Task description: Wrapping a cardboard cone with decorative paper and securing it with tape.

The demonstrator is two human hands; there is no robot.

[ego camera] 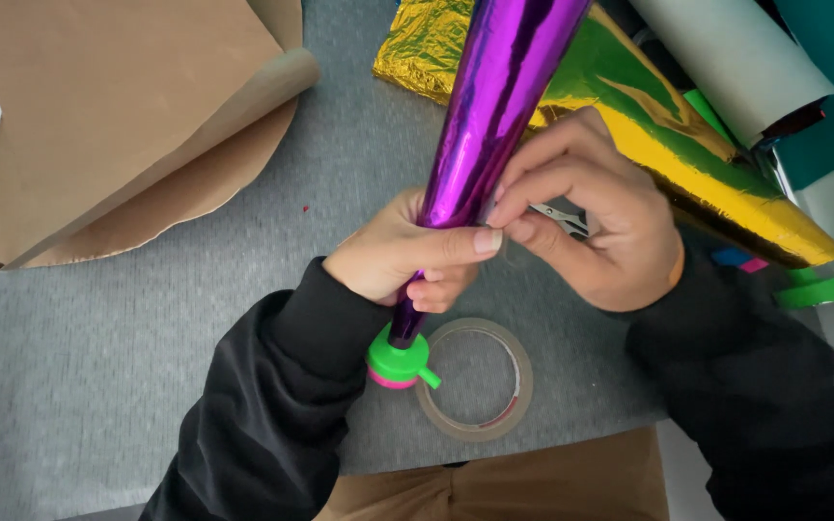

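Left hand (393, 253) wraps the purple foil cone (480, 145); right hand (591, 217) pinches its seam. Slick foil could spring open; tape roll (475, 378) waits at six o'clock.

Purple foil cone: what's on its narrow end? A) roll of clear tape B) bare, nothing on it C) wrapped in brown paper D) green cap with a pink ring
D: the purple foil cone, gripped by the left hand, ends in a green cap with a pink ring; the clear tape roll lies beside it on the grey mat.
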